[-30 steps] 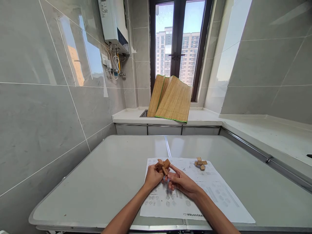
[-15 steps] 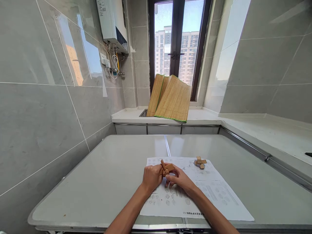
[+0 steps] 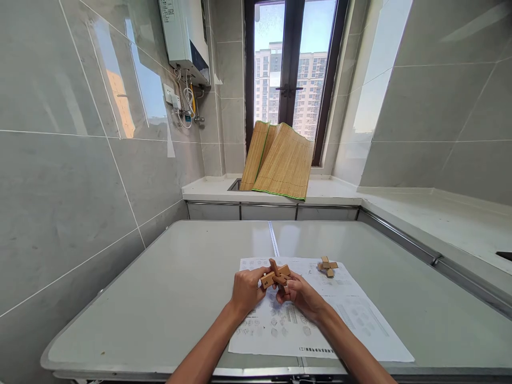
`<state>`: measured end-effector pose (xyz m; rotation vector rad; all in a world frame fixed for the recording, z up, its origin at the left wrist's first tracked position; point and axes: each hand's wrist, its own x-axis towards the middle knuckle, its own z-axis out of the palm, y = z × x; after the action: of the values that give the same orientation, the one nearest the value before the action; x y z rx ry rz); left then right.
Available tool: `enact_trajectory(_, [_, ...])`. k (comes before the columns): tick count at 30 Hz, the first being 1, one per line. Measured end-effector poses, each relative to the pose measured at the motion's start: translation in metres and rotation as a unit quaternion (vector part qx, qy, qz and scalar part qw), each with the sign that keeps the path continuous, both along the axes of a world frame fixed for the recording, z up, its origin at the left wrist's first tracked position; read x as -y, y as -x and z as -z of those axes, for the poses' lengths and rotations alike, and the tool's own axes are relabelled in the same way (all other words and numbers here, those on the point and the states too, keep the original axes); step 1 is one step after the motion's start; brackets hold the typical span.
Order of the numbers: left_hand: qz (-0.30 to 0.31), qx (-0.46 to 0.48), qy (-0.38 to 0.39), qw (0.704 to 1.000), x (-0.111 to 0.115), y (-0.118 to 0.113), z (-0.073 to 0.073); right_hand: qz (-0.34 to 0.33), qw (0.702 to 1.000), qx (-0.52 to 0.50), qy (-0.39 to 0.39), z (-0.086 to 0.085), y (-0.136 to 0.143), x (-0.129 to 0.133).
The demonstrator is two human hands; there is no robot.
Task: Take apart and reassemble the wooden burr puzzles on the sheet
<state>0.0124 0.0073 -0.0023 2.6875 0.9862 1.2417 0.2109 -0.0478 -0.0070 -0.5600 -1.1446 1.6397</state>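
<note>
Several brown wooden pieces, crossed into a cluster [image 3: 276, 276], are held above the printed sheet between both hands. My left hand [image 3: 247, 288] pinches the left end of the cluster, where a dark mark shows on one piece. Fingers of my right hand [image 3: 303, 294] are closed round its right side. One stick points up from the middle. The printed sheet [image 3: 320, 330] lies flat under the hands, covered with small drawings and text. On its upper right part rests a second, lighter wooden cluster [image 3: 328, 266], touched by neither hand.
The sheet lies on a pale table [image 3: 160, 298] with a seam down its middle. Behind it, a folded bamboo mat [image 3: 282, 162] leans on a white ledge [image 3: 212, 189] before a window. A white wall unit [image 3: 184, 40] hangs at upper left.
The held cluster has turned and moved slightly right, showing more of its left piece. My left fingers have opened out from a tighter curl, and my right fingers have shifted along the cluster.
</note>
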Motion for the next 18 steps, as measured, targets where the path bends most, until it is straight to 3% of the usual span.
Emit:
enact_trajectory(6, [-0.007,-0.004,-0.041,0.999,-0.0018,0.0031,-0.0029,-0.017,1.0,0.009,-0.017,0.0017,0.0016,-0.0004])
enact_trajectory(18, [0.001,0.009,-0.044,0.999,-0.0023,0.0059,-0.0028,-0.014,0.998,0.032,-0.052,-0.0042,0.0055,0.0028])
